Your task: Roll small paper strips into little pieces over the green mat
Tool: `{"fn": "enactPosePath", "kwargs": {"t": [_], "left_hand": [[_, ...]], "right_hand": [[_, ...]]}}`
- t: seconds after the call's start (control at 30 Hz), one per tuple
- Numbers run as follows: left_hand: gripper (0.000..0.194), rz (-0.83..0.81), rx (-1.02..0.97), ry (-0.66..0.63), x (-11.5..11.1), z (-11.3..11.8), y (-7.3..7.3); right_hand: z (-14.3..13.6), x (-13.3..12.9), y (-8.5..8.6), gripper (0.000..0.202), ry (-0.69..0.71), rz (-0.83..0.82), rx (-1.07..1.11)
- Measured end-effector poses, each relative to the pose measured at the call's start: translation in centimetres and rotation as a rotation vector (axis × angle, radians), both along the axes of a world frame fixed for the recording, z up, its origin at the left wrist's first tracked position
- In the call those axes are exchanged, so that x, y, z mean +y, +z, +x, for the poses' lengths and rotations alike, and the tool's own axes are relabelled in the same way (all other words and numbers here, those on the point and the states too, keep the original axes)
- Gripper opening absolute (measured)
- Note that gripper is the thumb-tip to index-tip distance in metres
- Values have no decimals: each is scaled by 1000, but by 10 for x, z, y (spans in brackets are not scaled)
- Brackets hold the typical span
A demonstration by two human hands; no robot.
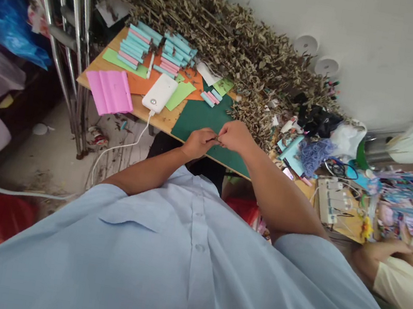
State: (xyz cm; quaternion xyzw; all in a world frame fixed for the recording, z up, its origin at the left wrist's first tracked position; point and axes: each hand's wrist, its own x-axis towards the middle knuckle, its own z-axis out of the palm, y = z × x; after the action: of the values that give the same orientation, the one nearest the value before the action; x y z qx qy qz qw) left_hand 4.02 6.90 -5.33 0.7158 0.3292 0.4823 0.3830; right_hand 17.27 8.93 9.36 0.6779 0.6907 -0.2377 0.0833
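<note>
My left hand [198, 143] and my right hand [236, 135] meet over the front edge of a dark green mat [197, 116]. Both are closed, with fingertips pinched together around a small brownish piece [216, 139] that looks like dried plant. Most of it is hidden by the fingers. Just beyond the hands, a few short pink and blue paper rolls [211, 97] lie on the mat. A large heap of dried leafy stems [243, 45] runs along the back of the table, its loose leaves spilling close to my right hand.
Stacks of blue and pink paper rolls [135, 45], a pink sheet [110, 91] and a white power bank [160, 93] with a cable lie left. Metal crutches [70, 23] stand beside the table. Right are blue yarn [315, 156], a power strip [331, 201] and another person's arm [382, 255].
</note>
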Motion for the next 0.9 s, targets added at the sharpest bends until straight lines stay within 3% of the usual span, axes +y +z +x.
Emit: {"fn": "enactPosePath", "kwargs": {"t": [0.2,0.43,0.63,0.8,0.9], "left_hand": [[23,51,-21,15,1,0,-2],[20,50,-16,39,-2,2,-3],[18,33,-47,103,0,5,-10],[18,13,-25,76,1,4,-9],[17,10,-24,70,1,3,-8]], "right_hand": [[-4,-1,3,8,41,22,-50],[11,-14,-1,14,-52,7,159],[4,-23,-5,17,115,218,-60],[5,-21,-7,21,147,210,-60],[11,-16,-9,17,85,158,16]]}}
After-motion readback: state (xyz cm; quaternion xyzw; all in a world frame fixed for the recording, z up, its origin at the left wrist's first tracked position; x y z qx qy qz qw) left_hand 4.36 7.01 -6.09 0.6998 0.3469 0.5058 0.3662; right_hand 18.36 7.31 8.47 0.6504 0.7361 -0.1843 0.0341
